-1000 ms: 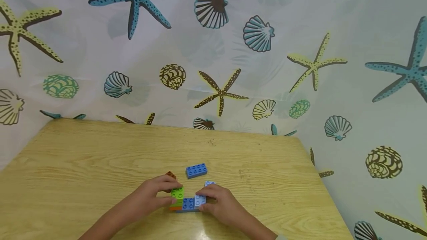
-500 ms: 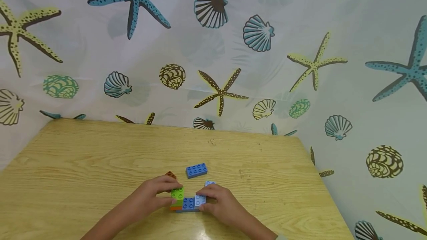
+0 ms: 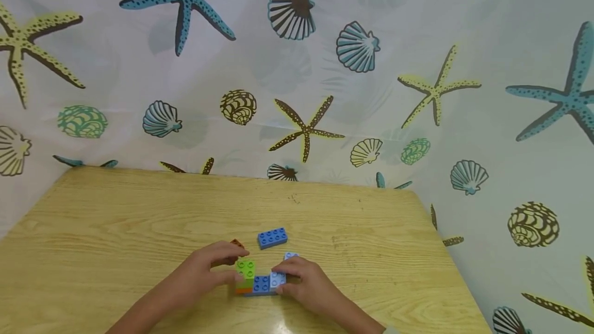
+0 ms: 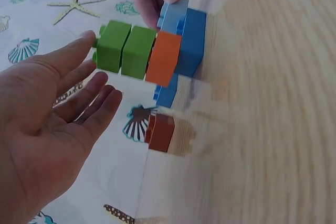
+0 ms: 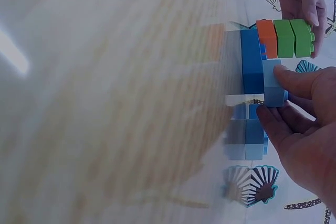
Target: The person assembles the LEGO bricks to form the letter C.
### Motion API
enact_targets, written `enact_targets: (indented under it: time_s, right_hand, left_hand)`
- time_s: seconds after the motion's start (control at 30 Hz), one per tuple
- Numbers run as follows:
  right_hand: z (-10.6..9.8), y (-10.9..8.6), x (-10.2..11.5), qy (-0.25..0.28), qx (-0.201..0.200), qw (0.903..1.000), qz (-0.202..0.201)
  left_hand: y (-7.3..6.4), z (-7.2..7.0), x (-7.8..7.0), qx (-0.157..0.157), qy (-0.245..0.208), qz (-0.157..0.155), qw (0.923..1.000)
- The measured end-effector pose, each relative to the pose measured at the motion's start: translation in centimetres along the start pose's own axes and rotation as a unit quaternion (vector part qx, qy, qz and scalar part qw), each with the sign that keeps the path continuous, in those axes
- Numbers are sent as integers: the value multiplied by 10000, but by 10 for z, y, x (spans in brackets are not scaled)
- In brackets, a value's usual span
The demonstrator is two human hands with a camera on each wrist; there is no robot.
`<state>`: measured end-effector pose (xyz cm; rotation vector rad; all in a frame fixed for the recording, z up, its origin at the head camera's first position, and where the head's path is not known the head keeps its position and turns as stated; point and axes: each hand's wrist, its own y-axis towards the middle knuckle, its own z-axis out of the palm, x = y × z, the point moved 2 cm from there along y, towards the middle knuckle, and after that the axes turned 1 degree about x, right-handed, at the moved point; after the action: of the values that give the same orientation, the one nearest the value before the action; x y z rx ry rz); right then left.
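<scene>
On the table a blue toy building brick [image 3: 261, 284] forms the base of a small build. At its left end an orange brick [image 4: 164, 56] carries two stacked green bricks [image 3: 246, 268]. My left hand [image 3: 199, 273] is beside this stack, fingers spread and loosely extended; in the left wrist view they stand apart from the green bricks, the thumb nearest the top one. A light blue brick [image 3: 277, 279] sits on the base's right end. My right hand [image 3: 312, 285] pinches it between thumb and fingers, as the right wrist view also shows.
Beyond the build lies a loose blue brick [image 3: 273, 238]. A brown brick [image 3: 237, 244] is partly hidden behind my left hand, and another light blue brick [image 3: 291, 255] behind my right. A curtain [image 3: 325, 81] printed with shells and starfish borders the wooden table [image 3: 371, 251].
My left fingers have opened and come away from the green bricks, the hand shifting slightly up and left. The right hand keeps its pinch on the light blue brick.
</scene>
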<state>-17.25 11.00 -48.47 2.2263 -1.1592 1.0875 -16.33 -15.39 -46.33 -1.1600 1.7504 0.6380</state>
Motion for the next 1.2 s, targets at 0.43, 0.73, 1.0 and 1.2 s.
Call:
enact_targets:
  time_s: [0.43,0.73,1.0,1.2]
  right_hand:
    - [-1,0,1,45,-26,10000,53]
    - [-1,0,1,14,-20,10000,20]
    - [-1,0,1,-49,-40,10000,13]
    - [-1,0,0,0,-37,10000,28]
  left_hand:
    - [17,-24,28,-868,337,-260,9953]
    - [32,-13,45,-1096,503,-617,9908]
    - [42,-5,51,-1151,692,-763,9880]
    - [43,-5,48,-1085,892,-751,9872]
